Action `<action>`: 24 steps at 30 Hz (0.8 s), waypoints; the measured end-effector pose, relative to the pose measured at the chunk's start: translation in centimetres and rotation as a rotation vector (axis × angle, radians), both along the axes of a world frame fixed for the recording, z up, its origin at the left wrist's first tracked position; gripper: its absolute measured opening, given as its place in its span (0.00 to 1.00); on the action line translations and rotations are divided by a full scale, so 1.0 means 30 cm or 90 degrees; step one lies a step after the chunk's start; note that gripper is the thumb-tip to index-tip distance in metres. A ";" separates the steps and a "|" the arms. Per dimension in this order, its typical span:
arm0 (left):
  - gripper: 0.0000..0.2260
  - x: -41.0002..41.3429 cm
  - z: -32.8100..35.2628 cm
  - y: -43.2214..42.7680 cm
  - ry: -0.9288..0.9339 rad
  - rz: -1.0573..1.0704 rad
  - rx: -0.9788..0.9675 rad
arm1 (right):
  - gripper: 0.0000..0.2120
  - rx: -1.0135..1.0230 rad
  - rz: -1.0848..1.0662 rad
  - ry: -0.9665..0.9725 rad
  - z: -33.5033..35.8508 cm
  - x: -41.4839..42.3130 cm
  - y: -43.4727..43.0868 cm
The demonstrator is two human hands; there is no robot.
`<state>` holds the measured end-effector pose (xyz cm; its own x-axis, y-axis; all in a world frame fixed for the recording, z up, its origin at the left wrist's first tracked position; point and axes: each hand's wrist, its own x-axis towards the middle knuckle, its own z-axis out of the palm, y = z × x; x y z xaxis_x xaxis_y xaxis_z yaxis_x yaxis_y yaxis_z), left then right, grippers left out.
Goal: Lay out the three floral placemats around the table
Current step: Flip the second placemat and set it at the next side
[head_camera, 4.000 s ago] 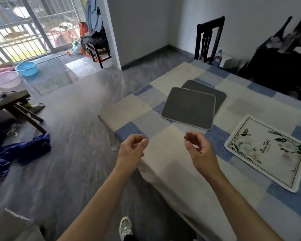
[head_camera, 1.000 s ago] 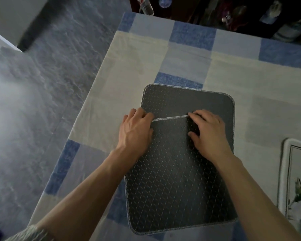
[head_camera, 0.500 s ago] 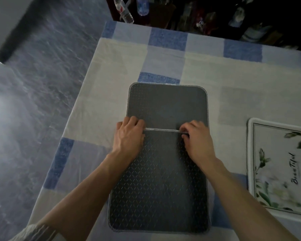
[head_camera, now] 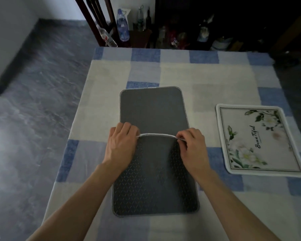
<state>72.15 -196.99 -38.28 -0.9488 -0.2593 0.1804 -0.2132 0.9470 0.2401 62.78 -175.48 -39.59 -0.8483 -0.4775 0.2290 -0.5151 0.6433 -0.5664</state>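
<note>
The left hand (head_camera: 122,146) pinches the far edge of the near mat (head_camera: 155,188), fingers curled around its left corner. This mat lies dark side up in the middle of the table (head_camera: 108,80). Its far edge sits on top of the far mat (head_camera: 153,108), which is dark side up too. The right hand (head_camera: 192,148) pinches the same edge at its right corner. Farther right, apart from both, a flower mat (head_camera: 257,140) lies picture side up.

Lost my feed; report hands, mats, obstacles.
Left hand, right hand pinch edge of top mat. It overlaps second mat, both face down. Floral mat laid right. Nothing blocking.
</note>
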 end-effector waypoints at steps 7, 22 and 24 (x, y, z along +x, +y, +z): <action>0.06 0.099 0.141 0.071 0.104 -0.031 -0.046 | 0.05 -0.053 0.000 0.102 0.125 0.091 0.084; 0.11 0.058 0.446 0.113 0.353 -0.017 -0.090 | 0.02 -0.203 -0.033 0.346 0.440 0.073 0.140; 0.11 0.096 0.421 0.134 0.334 -0.031 -0.080 | 0.02 -0.192 -0.030 0.325 0.405 0.102 0.161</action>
<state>75.04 -192.97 -25.66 -0.7334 -0.1638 0.6598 -0.0505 0.9810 0.1874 65.84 -170.65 -27.44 -0.6144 -0.2921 0.7329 -0.7447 0.5215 -0.4165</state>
